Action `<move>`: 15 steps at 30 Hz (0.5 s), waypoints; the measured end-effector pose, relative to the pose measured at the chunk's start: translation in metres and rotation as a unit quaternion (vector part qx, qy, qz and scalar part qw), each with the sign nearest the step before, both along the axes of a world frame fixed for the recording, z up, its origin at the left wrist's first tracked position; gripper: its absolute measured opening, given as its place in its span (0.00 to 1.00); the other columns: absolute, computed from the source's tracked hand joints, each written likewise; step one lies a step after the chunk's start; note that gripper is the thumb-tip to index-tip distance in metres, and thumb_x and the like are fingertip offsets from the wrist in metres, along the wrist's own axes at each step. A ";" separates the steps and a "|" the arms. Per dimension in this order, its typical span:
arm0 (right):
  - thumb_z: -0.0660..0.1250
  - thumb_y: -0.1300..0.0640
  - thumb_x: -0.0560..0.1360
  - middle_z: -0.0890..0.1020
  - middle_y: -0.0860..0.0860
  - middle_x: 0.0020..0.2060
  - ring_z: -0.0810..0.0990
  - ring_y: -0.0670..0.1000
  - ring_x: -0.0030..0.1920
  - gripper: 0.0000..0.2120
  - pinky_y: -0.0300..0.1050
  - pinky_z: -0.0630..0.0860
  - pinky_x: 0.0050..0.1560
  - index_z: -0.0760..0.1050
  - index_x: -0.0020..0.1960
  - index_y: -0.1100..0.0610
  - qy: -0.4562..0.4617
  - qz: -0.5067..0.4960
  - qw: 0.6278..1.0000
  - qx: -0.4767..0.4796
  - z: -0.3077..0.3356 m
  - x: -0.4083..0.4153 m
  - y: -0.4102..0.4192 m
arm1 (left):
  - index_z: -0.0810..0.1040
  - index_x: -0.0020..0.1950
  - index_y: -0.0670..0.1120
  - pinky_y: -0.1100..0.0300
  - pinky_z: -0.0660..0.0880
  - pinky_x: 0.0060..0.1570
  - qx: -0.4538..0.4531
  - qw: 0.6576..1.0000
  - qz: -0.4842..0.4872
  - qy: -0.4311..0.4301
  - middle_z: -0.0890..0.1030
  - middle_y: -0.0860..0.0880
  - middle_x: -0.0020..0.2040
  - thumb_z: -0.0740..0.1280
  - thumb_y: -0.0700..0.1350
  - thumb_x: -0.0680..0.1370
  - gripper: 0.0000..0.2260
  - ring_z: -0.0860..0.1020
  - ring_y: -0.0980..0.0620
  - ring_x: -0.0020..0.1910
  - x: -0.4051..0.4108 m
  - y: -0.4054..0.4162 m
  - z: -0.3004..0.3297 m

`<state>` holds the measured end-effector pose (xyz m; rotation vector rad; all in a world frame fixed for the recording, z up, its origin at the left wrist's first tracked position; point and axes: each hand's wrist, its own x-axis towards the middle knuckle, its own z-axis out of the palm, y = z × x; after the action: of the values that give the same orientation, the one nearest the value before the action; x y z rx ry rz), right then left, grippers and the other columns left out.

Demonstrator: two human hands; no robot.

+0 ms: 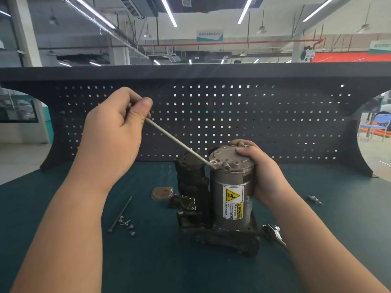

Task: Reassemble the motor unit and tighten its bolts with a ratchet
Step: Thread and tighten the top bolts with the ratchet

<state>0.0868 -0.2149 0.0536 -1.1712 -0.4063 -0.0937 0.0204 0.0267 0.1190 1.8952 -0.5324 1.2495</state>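
- Silver-grey metal forms the cylinder of the motor unit point(230, 199), which stands upright near the middle of the dark green desk point(63, 208), joined to a black, grimy housing on its left and base.
- A yellow and white warning label point(232, 201) faces the camera on the cylinder's side.
- The right hand point(262, 174) wraps round the upper right of the cylinder, its grip closed on the round end cap point(229, 158), thumb lying on the cap's top.
- The left hand point(114, 134) is raised above the desk, thumb and curled fingers pinching the upper end of a long bolt point(177, 140).
- That bolt slants down to the right, and its lower tip meets a lug hole at the front left edge of the end cap.
- A second long bolt point(120, 214) lies on the desk left of the unit, with a few small screws point(128, 226) beside its lower end.
- A flat plate with a round brownish centre point(162, 193) lies just left of the black housing.
- A shiny ratchet point(274, 234) lies by the unit's right base, partly hidden by the right forearm.
- A small metal bit point(314, 199) lies well apart to the right.
- A black pegboard point(275, 123) rises behind the desk.
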 end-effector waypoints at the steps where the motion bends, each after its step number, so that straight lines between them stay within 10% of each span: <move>1: 0.67 0.57 0.67 0.85 0.54 0.45 0.83 0.54 0.42 0.06 0.44 0.79 0.42 0.82 0.41 0.49 -0.001 0.000 1.000 0.001 0.000 0.000 0.000 | 0.72 0.40 0.52 0.51 0.70 0.34 0.003 1.000 0.003 -0.005 0.74 0.52 0.31 0.60 0.52 0.81 0.11 0.72 0.47 0.32 -0.001 -0.001 0.000; 15: 0.67 0.55 0.65 0.85 0.54 0.45 0.82 0.53 0.41 0.07 0.44 0.78 0.42 0.82 0.41 0.49 0.002 -0.004 1.000 -0.013 0.001 0.000 -0.001 | 0.71 0.41 0.57 0.49 0.73 0.37 0.003 1.000 0.011 -0.027 0.75 0.53 0.33 0.58 0.56 0.80 0.09 0.72 0.49 0.33 -0.005 -0.003 0.003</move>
<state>0.0866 -0.2161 0.0541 -1.1984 -0.4013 -0.0937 0.0151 0.0234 0.1221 1.8817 -0.5451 1.3181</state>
